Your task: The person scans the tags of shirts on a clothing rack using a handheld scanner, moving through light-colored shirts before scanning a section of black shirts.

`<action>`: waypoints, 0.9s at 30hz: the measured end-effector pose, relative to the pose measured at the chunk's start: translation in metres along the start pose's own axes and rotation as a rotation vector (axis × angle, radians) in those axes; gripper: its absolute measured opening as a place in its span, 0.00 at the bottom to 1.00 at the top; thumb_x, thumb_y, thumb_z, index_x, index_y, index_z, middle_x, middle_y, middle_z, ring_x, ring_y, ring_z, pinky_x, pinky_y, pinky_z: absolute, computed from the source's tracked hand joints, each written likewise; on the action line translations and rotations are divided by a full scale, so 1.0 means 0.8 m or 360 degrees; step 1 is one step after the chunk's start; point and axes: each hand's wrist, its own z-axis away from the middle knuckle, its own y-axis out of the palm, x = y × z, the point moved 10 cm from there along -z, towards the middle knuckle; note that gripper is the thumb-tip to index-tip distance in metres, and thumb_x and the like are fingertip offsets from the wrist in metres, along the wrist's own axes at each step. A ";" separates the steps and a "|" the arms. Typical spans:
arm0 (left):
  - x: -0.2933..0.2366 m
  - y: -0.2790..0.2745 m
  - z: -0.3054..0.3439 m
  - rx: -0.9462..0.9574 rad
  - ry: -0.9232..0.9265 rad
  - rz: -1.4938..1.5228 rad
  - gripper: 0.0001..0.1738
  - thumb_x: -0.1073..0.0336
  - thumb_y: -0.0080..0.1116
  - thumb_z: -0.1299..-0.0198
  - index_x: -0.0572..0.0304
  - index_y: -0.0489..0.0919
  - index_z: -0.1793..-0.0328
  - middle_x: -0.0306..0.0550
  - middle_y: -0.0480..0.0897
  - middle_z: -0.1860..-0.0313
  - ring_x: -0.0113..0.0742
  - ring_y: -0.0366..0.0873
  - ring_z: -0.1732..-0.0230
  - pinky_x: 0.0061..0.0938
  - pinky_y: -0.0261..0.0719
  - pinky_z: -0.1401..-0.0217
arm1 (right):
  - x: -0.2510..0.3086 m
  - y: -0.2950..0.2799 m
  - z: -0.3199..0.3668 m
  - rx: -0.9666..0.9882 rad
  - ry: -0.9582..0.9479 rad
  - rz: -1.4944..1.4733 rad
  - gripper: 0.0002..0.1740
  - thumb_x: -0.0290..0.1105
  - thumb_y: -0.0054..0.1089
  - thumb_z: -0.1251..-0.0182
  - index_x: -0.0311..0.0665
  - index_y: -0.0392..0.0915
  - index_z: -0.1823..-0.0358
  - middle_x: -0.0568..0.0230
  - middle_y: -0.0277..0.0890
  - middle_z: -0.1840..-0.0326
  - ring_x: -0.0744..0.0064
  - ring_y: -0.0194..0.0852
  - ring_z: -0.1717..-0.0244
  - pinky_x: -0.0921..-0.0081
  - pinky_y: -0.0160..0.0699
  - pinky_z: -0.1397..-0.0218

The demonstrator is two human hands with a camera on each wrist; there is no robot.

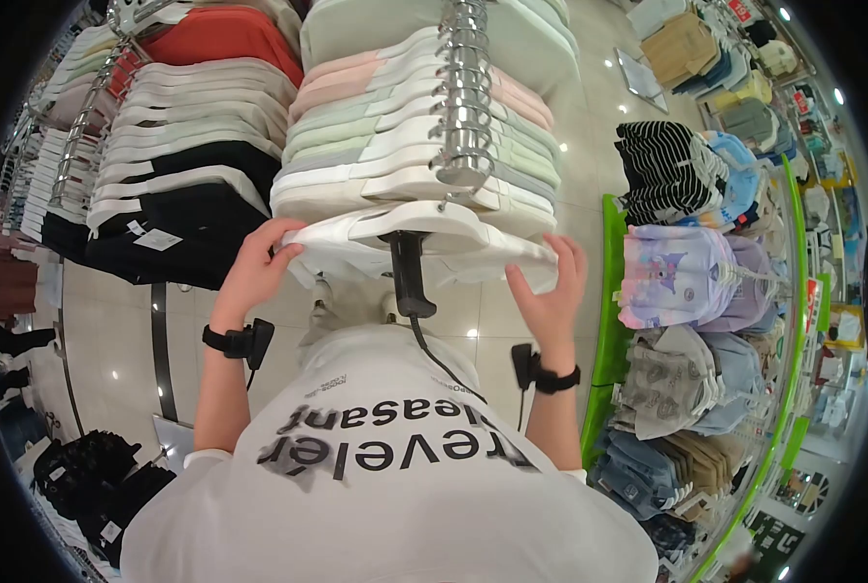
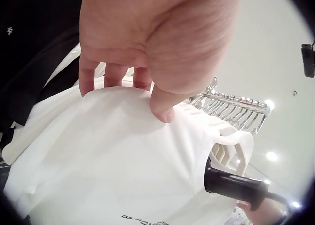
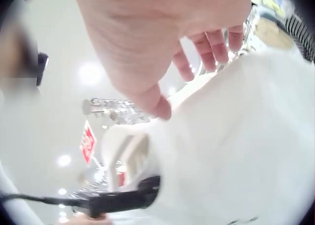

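Note:
A white T-shirt (image 2: pixel 123 151) hangs on a white hanger (image 1: pixel 424 219) at the front end of the rail. My left hand (image 1: pixel 259 264) grips its left shoulder; the thumb (image 2: pixel 162 107) lies on the front and the fingers go behind the cloth. At the other shoulder is my right hand (image 1: pixel 557 291), thumb and fingers spread apart. In the right wrist view its fingers (image 3: pixel 211 50) hang loosely over the far side of the shirt's top edge, with the thumb tip near the collar. A black elongated device (image 1: pixel 410 277) with a cable overlaps the collar.
Behind the shirt, several pastel garments (image 1: pixel 347 126) hang on a chrome rail (image 1: pixel 468 97). Black garments (image 1: pixel 201 223) hang on a neighbouring rack to the left. Across the tiled floor (image 1: pixel 541 321), a green-edged display (image 1: pixel 604 291) bears striped, lilac and denim clothes.

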 end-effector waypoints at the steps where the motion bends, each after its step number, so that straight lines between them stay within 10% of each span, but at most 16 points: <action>1: 0.004 0.002 0.000 0.0019 0.0000 0.0003 0.16 0.73 0.66 0.34 0.62 0.83 0.41 0.47 0.84 0.56 0.37 0.75 0.61 0.29 0.75 0.55 | 0.037 -0.017 -0.005 -0.0167 -0.0465 0.0392 0.25 0.36 0.81 0.41 0.36 0.83 0.45 0.61 0.84 0.59 0.67 0.85 0.56 0.68 0.82 0.52; 3: 0.021 0.005 -0.002 0.0062 -0.0066 0.0031 0.16 0.73 0.66 0.33 0.65 0.82 0.40 0.44 0.84 0.53 0.32 0.78 0.54 0.27 0.77 0.45 | -0.021 -0.013 0.003 -0.0058 -0.0415 0.0555 0.27 0.37 0.83 0.45 0.35 0.84 0.45 0.61 0.85 0.61 0.63 0.85 0.57 0.64 0.83 0.48; 6: 0.031 0.007 -0.003 0.0054 -0.0069 0.0161 0.15 0.72 0.66 0.32 0.64 0.82 0.40 0.41 0.84 0.54 0.29 0.77 0.55 0.26 0.76 0.47 | -0.146 0.019 0.017 0.0379 0.0577 -0.0395 0.31 0.30 0.82 0.41 0.29 0.79 0.37 0.62 0.86 0.47 0.73 0.84 0.47 0.74 0.83 0.41; 12: 0.082 0.028 -0.007 0.0102 -0.0241 0.0363 0.16 0.69 0.69 0.32 0.66 0.83 0.41 0.38 0.86 0.54 0.27 0.80 0.55 0.25 0.78 0.48 | -0.205 0.089 0.075 0.0315 0.1028 -0.1149 0.26 0.27 0.78 0.36 0.31 0.80 0.38 0.63 0.85 0.44 0.69 0.81 0.43 0.68 0.79 0.34; 27: 0.174 0.059 -0.002 0.0032 -0.0531 0.0461 0.14 0.65 0.63 0.26 0.68 0.85 0.43 0.35 0.87 0.57 0.23 0.77 0.56 0.25 0.76 0.50 | -0.222 0.115 0.086 0.0361 0.1118 -0.0832 0.28 0.45 0.66 0.21 0.32 0.75 0.31 0.61 0.80 0.37 0.71 0.74 0.36 0.69 0.72 0.32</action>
